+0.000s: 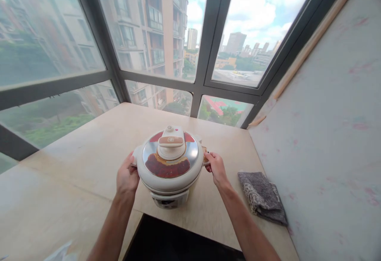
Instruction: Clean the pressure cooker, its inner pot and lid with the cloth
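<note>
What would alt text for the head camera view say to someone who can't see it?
A person's left hand and right hand hold a lidded white cooker by its sides at a pale counter. Windows behind it show buildings and a cloudy sky; a folded gray cloth lies to the right, near a patterned wall.

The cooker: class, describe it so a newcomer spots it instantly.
Below the windows runs a pale ledge. Between the left hand and right hand is the round white cooker. Unlike the folded grey cloth, it has a shiny, red-patched lid.

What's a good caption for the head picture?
Left hand and right hand hold a white cooker at both sides, before windows.
</note>
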Demonstrator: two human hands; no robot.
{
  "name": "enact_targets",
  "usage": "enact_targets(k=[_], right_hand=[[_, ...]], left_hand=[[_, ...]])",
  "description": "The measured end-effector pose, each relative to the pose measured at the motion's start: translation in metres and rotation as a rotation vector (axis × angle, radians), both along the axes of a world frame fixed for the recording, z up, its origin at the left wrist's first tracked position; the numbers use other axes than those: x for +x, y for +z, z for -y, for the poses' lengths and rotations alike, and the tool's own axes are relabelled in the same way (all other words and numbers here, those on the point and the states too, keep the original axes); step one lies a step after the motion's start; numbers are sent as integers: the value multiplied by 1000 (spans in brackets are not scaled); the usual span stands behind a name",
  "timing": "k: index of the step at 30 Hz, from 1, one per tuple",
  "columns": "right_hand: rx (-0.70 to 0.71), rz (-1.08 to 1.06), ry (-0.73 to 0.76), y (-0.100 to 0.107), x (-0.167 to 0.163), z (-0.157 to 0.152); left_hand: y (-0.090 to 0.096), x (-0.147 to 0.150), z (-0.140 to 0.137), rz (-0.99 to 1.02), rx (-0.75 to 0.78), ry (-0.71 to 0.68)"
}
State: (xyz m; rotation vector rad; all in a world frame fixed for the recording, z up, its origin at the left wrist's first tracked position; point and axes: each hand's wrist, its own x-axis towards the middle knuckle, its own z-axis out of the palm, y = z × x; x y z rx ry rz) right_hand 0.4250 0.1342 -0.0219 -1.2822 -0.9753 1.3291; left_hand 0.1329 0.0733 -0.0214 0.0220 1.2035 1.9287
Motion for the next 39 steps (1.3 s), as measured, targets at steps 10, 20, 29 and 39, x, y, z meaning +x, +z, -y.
enact_targets(k=[10,20,29,39], right_hand=[[-39,31,-235,0,101,12],[14,188,44,-13,140,4],[21,43,126,-27,139,12],[53,108,31,-28,138,10]], left_hand=[[19,103,-28,156,-12,-221],[-3,122,-37,-83,-7,-97],[-39,118,-53,-461,-41,4],[-54,101,-52,-453,114,-173]])
